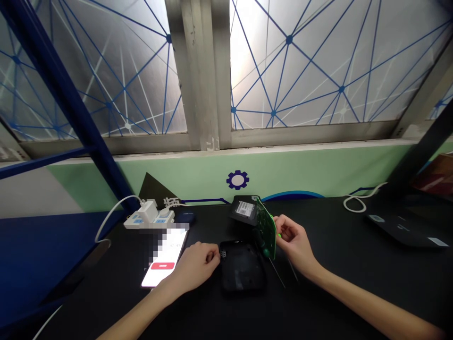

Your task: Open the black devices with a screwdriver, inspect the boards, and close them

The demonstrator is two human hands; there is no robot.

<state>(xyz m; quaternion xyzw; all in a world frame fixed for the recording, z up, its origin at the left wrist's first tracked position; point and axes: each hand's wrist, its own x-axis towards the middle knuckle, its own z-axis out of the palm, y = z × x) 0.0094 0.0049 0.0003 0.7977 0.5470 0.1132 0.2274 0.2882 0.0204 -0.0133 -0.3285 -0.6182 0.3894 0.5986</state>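
Observation:
My right hand [294,243] pinches the right side of a green circuit board [267,230] that stands nearly upright on edge, tilted. My left hand [200,263] is curled into a loose fist on the table, by the left edge of an open black plastic case [242,267]; its fingertips are partly hidden. Under the board lies a thin tool with a dark and green handle [262,245] and a slim metal shaft, apparently a screwdriver. A second thin shaft [293,270] shows below my right hand. Behind the board rests a black box-shaped part [244,210] with a white label.
A lit phone [166,259] lies left of my left hand. Farther back are a white power strip [132,221] with plugs and a small dark object [186,216]. At right lie a flat black device [406,231] and a white cable [354,203]. The green wall [198,177] bounds the black table.

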